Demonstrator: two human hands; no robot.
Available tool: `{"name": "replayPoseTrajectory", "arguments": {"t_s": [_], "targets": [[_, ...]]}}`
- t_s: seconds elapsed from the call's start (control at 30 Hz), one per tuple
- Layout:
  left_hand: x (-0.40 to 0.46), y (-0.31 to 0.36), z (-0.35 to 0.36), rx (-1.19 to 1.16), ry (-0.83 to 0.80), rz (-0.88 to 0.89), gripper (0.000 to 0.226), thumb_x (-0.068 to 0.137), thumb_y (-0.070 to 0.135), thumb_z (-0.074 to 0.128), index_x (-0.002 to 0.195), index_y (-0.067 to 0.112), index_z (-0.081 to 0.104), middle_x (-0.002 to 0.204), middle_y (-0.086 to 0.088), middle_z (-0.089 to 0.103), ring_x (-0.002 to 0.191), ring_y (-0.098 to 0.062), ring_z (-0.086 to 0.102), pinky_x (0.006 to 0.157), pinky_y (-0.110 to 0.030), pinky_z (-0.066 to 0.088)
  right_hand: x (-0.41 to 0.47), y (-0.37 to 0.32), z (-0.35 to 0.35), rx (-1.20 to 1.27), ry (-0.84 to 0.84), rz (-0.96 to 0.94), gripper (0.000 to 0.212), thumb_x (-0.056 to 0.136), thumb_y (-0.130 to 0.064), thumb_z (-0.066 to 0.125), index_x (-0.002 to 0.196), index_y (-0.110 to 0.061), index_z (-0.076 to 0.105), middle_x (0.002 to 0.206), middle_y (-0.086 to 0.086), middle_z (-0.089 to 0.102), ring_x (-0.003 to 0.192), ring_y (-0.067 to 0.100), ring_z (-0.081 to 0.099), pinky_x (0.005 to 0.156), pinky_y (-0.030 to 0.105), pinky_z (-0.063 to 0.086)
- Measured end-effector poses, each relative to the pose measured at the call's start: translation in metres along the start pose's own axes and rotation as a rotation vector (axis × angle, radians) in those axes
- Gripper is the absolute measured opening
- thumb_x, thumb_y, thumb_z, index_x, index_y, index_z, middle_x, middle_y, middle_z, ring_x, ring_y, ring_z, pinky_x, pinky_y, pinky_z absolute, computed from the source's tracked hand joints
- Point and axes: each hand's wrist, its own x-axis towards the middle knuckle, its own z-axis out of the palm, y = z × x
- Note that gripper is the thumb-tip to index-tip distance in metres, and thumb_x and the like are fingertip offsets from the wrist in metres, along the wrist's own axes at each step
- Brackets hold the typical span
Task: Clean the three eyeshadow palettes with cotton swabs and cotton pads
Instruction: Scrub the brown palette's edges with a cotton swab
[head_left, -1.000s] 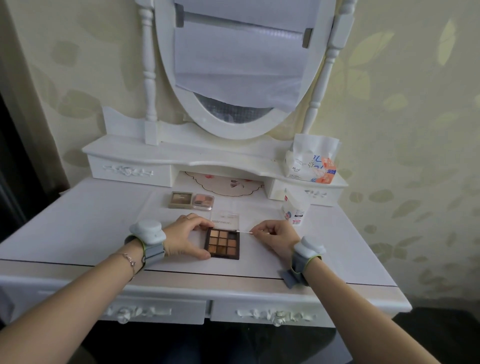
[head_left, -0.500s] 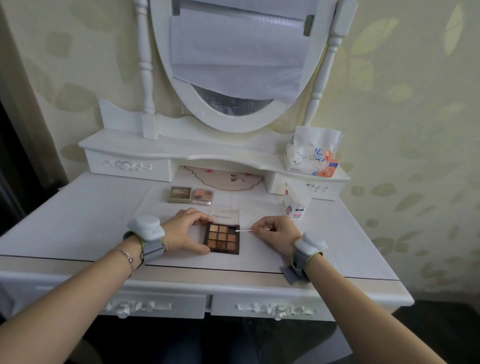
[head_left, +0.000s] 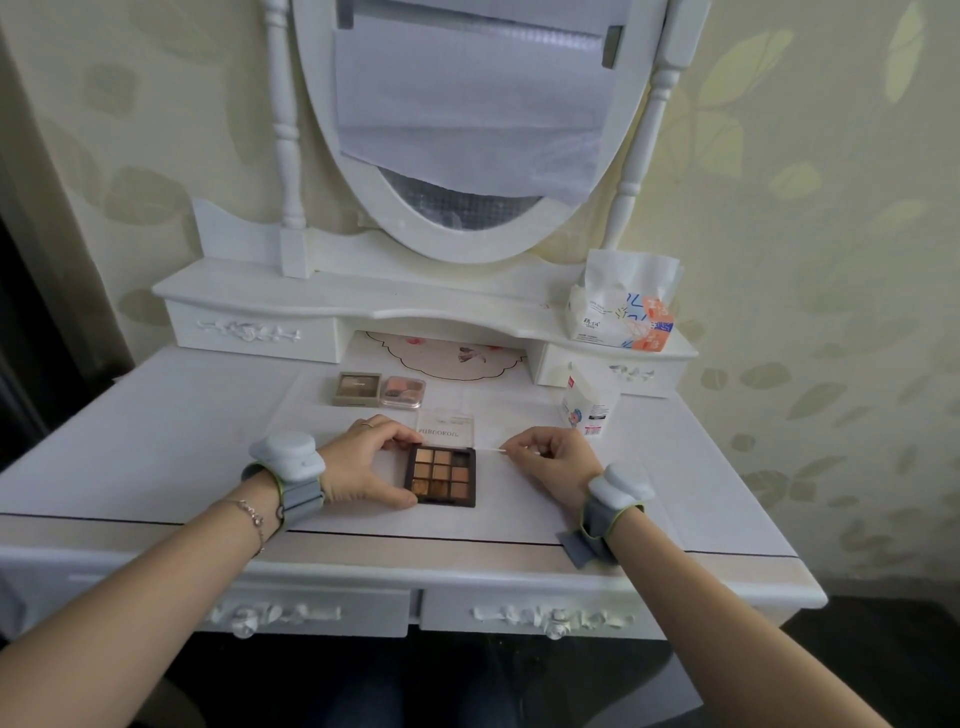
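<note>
An open nine-pan brown eyeshadow palette lies on the vanity top, its clear lid folded back flat behind it. My left hand grips the palette's left side, thumb at the front corner and fingers at the back. My right hand pinches a cotton swab whose tip points left, just off the palette's top right corner. Two closed palettes stand further back: a beige one and a pink one.
A small bag of cotton pads stands right of my right hand. A tissue pack sits on the raised shelf at the right. The oval mirror is covered with paper. A white mat covers the vanity top.
The view tilted slightly. My right hand and the swab drew a little to the right, away from the palette's edge. My left hand kept its grip.
</note>
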Motion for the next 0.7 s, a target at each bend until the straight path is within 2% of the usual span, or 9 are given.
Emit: {"name": "replayPoseTrajectory", "arguments": {"t_s": [0.3, 0.4, 0.5, 0.6, 0.7], "targets": [[-0.0021, 0.0037, -0.0009, -0.002, -0.004, 0.004, 0.083, 0.036, 0.061, 0.062, 0.113, 0.035, 0.045, 0.11, 0.011, 0.043, 0.108, -0.006, 0.039, 0.09, -0.016, 0.03, 0.0001, -0.0012, -0.0014, -0.035, -0.056, 0.014, 0.02, 0.085, -0.014, 0.065, 0.068, -0.023, 0.069, 0.06, -0.001, 0.054, 0.052, 0.004, 0.042, 0.052, 0.017, 0.035], [-0.0025, 0.0037, -0.0008, 0.001, -0.005, 0.0, 0.083, 0.035, 0.061, 0.062, 0.113, 0.035, 0.045, 0.111, 0.01, 0.043, 0.109, -0.007, 0.039, 0.09, -0.014, 0.031, 0.0011, 0.0001, 0.0018, -0.032, -0.006, -0.005, 0.019, 0.085, -0.019, 0.065, 0.069, -0.028, 0.069, 0.068, 0.008, 0.056, 0.063, 0.017, 0.045, 0.06, 0.027, 0.037], [-0.0023, 0.0047, -0.001, -0.004, -0.004, 0.003, 0.083, 0.035, 0.061, 0.062, 0.112, 0.036, 0.045, 0.111, 0.01, 0.043, 0.108, -0.006, 0.039, 0.084, -0.005, 0.03, 0.0004, -0.001, 0.002, -0.053, 0.003, -0.001, 0.015, 0.085, -0.019, 0.065, 0.071, -0.024, 0.07, 0.066, 0.018, 0.054, 0.062, 0.017, 0.044, 0.058, 0.026, 0.037], [-0.0014, 0.004, -0.0016, 0.002, -0.009, -0.007, 0.084, 0.035, 0.062, 0.062, 0.113, 0.035, 0.044, 0.111, 0.01, 0.043, 0.109, -0.007, 0.039, 0.09, -0.014, 0.031, -0.0024, -0.0034, -0.0032, -0.075, -0.069, 0.01, 0.019, 0.084, -0.014, 0.066, 0.068, -0.024, 0.07, 0.061, 0.0, 0.056, 0.058, 0.009, 0.045, 0.055, 0.022, 0.038], [-0.002, 0.0028, -0.0006, 0.002, -0.011, -0.012, 0.084, 0.035, 0.062, 0.062, 0.113, 0.036, 0.044, 0.113, 0.009, 0.043, 0.11, -0.008, 0.039, 0.093, -0.018, 0.031, -0.0039, -0.0029, -0.0047, -0.101, -0.118, 0.017, 0.021, 0.083, -0.014, 0.066, 0.066, -0.026, 0.07, 0.063, 0.0, 0.057, 0.063, 0.01, 0.046, 0.061, 0.025, 0.038]]}}
